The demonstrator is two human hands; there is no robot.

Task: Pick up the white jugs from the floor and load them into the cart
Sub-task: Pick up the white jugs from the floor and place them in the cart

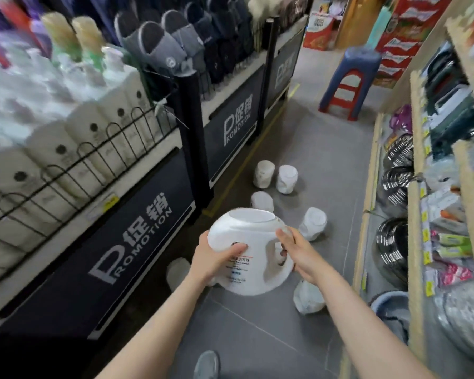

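Both my hands hold a large white jug (251,233) in the air above the aisle floor, its flat base turned away from me and its label facing me. My left hand (216,257) grips its left side, thumb across the label. On the jug's right side, by the handle opening, my right hand (298,251) curls around it. Several more white jugs stand or lie on the grey floor: two (263,173) (286,178) farther off, one (262,201) behind the held jug, one (314,222) to the right, one (308,296) below my right wrist, one (178,272) by my left wrist. No cart is in view.
A promotion bin (137,225) with white bottles and slippers lines the left of the aisle. Shelves (416,203) with coiled hoses and packaged goods line the right. A blue and red plastic stool (348,80) stands farther down. My grey shoe (207,363) is at the bottom edge.
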